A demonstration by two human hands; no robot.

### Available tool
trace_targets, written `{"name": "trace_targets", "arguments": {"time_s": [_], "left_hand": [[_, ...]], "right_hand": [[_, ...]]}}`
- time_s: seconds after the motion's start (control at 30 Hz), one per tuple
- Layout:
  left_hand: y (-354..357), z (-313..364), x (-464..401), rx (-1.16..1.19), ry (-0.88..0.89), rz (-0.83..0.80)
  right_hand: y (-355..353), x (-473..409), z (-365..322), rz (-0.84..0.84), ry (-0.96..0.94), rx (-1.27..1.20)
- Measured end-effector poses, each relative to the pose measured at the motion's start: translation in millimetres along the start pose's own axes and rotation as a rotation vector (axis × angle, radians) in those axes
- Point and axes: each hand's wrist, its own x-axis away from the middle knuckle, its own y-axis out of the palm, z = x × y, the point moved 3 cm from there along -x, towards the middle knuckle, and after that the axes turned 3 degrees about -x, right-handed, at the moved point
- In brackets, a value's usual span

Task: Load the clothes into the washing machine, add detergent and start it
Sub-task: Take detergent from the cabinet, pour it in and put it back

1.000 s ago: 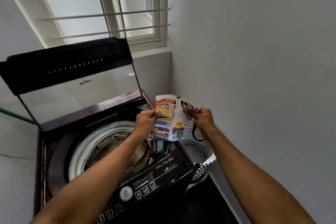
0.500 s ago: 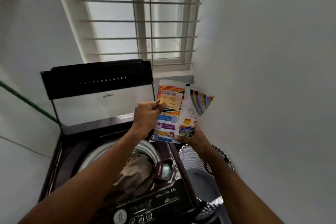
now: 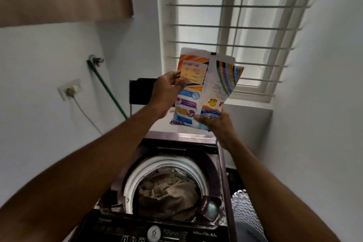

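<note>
Detergent packet held up over the loaded washer, not yet poured.

The detergent packet (image 3: 204, 88) is a printed soft pouch, raised in front of the window (image 3: 235, 25) and above the open washing machine (image 3: 221, 163); the left hand (image 3: 167, 92) pinches its upper left edge, fingers curled onto the print; the right hand (image 3: 216, 122) clamps its lower right corner from beneath; it looks light and limp, likely slippery film, so it will flop unless held at two points, and the sealed top edge seems the place to grip for tearing or tipping; below, brown clothes (image 3: 169, 190) fill the white-rimmed drum, which suggests loading is done; a small detergent compartment (image 3: 211, 207) sits at the drum's right front; the control panel (image 3: 157, 233) lies nearest the person; a patterned laundry basket (image 3: 245, 212) stands just right of the machine.
</note>
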Motion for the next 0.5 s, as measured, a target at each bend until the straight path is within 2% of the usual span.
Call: {"name": "trace_targets", "arguments": {"time_s": [0.13,0.3,0.4,0.5], "left_hand": [[-46.0,15.6,-0.3,-0.054,0.059,0.128],[-122.0,24.4,3.2,-0.315,0.16,0.339],[-173.3,53.2,7.1,-0.435,0.248,0.467],[-217.1,87.6,16.6,-0.486,0.347,0.509]], "right_hand": [[46.2,-28.7,-24.0,-0.061,-0.019,-0.076],[116.6,-58.4,-67.4,-0.211,-0.095,-0.097],[167.5,-71.3,-97.9,-0.29,-0.173,-0.116],[217.7,-75.7,-126.1,-0.318,-0.227,-0.128]]}}
